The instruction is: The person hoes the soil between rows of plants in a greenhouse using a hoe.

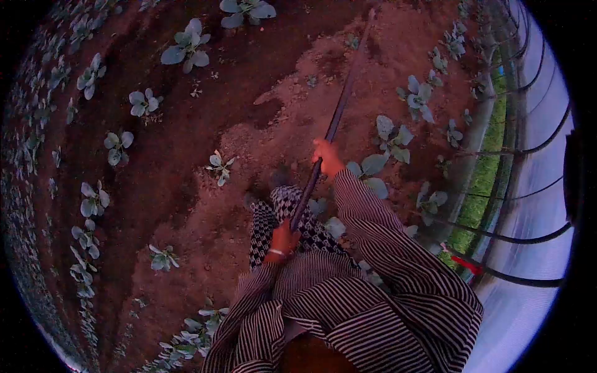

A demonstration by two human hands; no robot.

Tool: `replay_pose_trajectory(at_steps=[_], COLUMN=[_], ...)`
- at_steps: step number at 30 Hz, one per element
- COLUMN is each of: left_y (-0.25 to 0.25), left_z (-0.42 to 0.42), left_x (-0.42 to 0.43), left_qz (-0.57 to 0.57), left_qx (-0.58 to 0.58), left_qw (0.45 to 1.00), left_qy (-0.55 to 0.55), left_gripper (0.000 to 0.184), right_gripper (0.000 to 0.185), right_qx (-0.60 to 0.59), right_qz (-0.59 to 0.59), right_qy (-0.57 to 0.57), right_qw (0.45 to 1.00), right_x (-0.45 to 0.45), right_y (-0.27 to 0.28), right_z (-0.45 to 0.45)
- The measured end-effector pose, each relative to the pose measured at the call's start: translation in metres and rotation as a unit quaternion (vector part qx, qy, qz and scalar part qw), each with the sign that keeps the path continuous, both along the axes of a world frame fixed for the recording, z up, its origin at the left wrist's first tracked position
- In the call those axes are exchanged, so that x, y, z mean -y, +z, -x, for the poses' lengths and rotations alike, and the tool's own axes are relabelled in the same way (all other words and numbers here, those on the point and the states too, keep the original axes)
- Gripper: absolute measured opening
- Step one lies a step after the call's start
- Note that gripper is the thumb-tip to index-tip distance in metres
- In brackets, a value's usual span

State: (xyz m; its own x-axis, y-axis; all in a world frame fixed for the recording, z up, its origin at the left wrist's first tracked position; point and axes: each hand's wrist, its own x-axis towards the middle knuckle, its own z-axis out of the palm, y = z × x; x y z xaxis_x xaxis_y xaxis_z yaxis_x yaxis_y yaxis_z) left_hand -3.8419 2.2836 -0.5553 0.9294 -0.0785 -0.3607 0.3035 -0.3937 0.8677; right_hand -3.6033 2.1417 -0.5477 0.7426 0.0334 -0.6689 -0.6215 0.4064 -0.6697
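Note:
A long dark pole (341,102) slants from my lap up and away to the right, its far end down at the reddish soil. My right hand (328,157) is wrapped round it about midway, arm stretched forward. Lower down, close to my body, my left hand (283,241) grips the near part, with a white band at the wrist. Whether the far end carries a blade is too unclear to make out. Just left of the pole, a small leafy plant (219,168) grows from the soil.
Rows of broad-leaved seedlings (186,46) run along the left, and more plants (394,138) line the right. A plastic sheet wall (535,186) with dark curved hoops borders the right side, beside a bright green strip (482,193). A red tie (465,263) hangs at one hoop.

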Motion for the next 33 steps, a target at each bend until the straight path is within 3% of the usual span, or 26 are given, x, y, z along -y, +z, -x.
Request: replay_pose_trajectory(at_steps=[4, 7, 8, 11, 12, 14, 15, 16, 18, 22, 28, 33], left_y=[0.051, 0.027, 0.034, 0.015, 0.014, 0.056, 0.072, 0.074, 0.074, 0.059, 0.014, -0.016], left_z=[-0.066, -0.086, -0.096, -0.051, -0.018, 0.008, 0.013, 0.020, 0.045, 0.051, 0.080, 0.119], left_x=[0.002, 0.010, 0.017, 0.021, 0.013, -0.014, -0.027, -0.035, -0.048, -0.042, -0.033, -0.040], left_qz=[0.038, -0.002, -0.027, 0.003, -0.007, -0.009, -0.012, -0.026, -0.058, -0.091, -0.074, -0.070], left_qx=[-0.084, -0.113, -0.219, -0.317, -0.190, -0.279, -0.321, -0.281, -0.196, -0.186, -0.156, -0.140], left_qw=[0.995, 0.994, 0.975, 0.947, 0.981, 0.959, 0.946, 0.959, 0.979, 0.978, 0.985, 0.987], left_qy=[0.020, -0.001, -0.025, -0.050, -0.044, -0.040, -0.033, -0.028, -0.019, -0.004, 0.017, 0.021], left_gripper=[0.037, 0.037, 0.037, 0.038, 0.037, 0.037, 0.037, 0.036, 0.036, 0.036, 0.037, 0.034], right_gripper=[0.014, 0.011, 0.010, 0.007, 0.011, 0.019, 0.022, 0.025, 0.028, 0.025, 0.025, 0.022], right_qx=[-0.050, -0.077, -0.083, 0.010, 0.200, 0.175, -0.028, -0.231, -0.215, -0.187, -0.140, -0.121], right_qz=[0.029, 0.088, 0.117, 0.041, 0.046, 0.020, -0.014, -0.048, -0.086, -0.140, -0.109, -0.059], right_qy=[-0.020, 0.035, 0.064, 0.095, 0.155, 0.158, 0.100, 0.040, -0.001, -0.048, -0.044, -0.025], right_qw=[0.998, 0.993, 0.988, 0.995, 0.966, 0.972, 0.995, 0.971, 0.973, 0.971, 0.983, 0.991], right_x=[0.009, 0.007, 0.010, 0.023, 0.018, 0.007, -0.004, -0.018, -0.033, -0.025, -0.027, -0.050], right_y=[-0.010, -0.054, -0.074, -0.108, -0.111, -0.103, -0.090, -0.076, -0.056, -0.042, -0.020, -0.051], right_z=[-0.053, -0.072, -0.069, -0.005, 0.014, 0.059, 0.065, 0.067, 0.075, 0.072, 0.088, 0.124])
